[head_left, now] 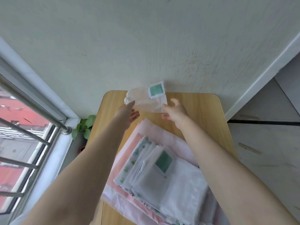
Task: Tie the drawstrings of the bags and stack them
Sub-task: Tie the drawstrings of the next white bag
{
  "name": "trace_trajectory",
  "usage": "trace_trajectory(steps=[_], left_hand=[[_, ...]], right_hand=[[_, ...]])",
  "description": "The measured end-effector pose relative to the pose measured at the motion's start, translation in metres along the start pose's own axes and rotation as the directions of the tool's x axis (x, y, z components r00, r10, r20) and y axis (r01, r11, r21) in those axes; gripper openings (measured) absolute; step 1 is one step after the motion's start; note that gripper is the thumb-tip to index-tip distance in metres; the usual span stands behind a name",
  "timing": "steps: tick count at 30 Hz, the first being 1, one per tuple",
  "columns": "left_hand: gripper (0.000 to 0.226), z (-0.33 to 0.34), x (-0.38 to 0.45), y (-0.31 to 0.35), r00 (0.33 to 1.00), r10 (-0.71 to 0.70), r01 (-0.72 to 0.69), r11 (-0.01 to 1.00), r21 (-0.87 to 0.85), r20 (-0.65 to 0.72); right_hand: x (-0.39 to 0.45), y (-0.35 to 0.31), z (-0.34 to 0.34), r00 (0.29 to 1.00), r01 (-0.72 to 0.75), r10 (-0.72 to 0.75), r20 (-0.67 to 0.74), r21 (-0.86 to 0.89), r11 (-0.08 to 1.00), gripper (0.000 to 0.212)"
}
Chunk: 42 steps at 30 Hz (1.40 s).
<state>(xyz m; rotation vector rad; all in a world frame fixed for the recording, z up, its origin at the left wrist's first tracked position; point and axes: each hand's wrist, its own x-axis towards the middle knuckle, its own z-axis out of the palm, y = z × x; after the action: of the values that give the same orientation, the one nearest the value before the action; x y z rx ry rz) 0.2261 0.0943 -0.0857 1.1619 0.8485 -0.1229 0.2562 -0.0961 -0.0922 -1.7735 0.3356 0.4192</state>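
A small translucent white drawstring bag (146, 102) with a green label (156, 90) is at the far edge of the wooden table (204, 111), close to the wall. Its left end is bunched. My left hand (128, 113) reaches to that bunched end with straight fingers touching it. My right hand (175, 111) is at the bag's right corner, fingers spread, thumb against the edge. Whether the bag rests on the table or hangs just above it is unclear. Nearer to me lies a pile of flat bags (164, 174), white, green-printed and pink, one with a green label.
A plain wall stands right behind the table. On the left are a window with metal bars (29, 132) and a green potted plant (84, 125) on the floor. Tiled floor lies to the right.
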Motion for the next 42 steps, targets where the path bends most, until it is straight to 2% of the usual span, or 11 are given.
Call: trace_trajectory(steps=[2,9,11,14,17,19,22,27,29,32,42], left_hand=[[0.047,-0.001,-0.004,-0.001,1.000,0.004,-0.006,0.994,0.108,0.023],[0.021,-0.003,-0.059,-0.020,0.982,0.160,-0.189,0.835,0.516,0.101],[0.016,-0.001,-0.077,-0.032,0.960,0.217,-0.281,0.702,0.655,0.179],[0.016,0.001,-0.101,-0.058,0.921,0.219,-0.387,0.416,0.823,0.322],[0.048,-0.005,-0.114,-0.088,0.901,0.190,-0.404,0.049,0.913,0.389],[0.064,-0.010,-0.120,-0.103,0.896,0.237,-0.369,-0.070,0.927,0.375],[0.065,-0.017,-0.126,-0.112,0.907,0.268,-0.326,-0.043,0.944,0.325],[0.046,-0.028,-0.132,-0.111,0.888,0.365,-0.324,0.068,0.944,0.279],[0.043,-0.037,-0.129,-0.109,0.906,0.374,-0.236,0.051,0.970,0.200],[0.044,-0.051,-0.124,-0.108,0.961,0.242,-0.156,0.081,0.984,0.132],[0.052,-0.063,-0.101,-0.086,0.982,0.187,-0.053,0.427,0.903,-0.031]], right_hand=[[0.000,0.004,-0.002,1.000,-0.012,0.012,-0.008,-0.106,0.994,0.059],[-0.048,0.009,-0.010,0.993,0.046,-0.008,0.114,-0.333,0.942,0.021],[-0.068,0.008,-0.014,0.978,0.105,-0.004,0.207,-0.481,0.870,0.019],[-0.097,0.013,-0.026,0.954,0.161,0.103,0.282,-0.768,0.620,0.022],[-0.120,0.027,-0.037,0.946,0.156,0.216,0.240,-0.926,0.343,0.029],[-0.131,0.038,-0.042,0.945,0.101,0.280,0.170,-0.965,0.243,0.055],[-0.143,0.048,-0.045,0.924,0.049,0.373,0.082,-0.994,0.096,0.072],[-0.155,0.055,-0.045,0.971,0.075,0.219,0.092,-0.994,0.083,0.017],[-0.158,0.057,-0.042,0.963,0.075,0.250,0.098,-0.992,0.097,0.019],[-0.159,0.064,-0.031,0.938,0.058,0.335,0.094,-0.992,0.115,0.031],[-0.162,0.064,-0.014,0.954,0.061,0.293,0.057,-0.998,-0.004,0.031]])
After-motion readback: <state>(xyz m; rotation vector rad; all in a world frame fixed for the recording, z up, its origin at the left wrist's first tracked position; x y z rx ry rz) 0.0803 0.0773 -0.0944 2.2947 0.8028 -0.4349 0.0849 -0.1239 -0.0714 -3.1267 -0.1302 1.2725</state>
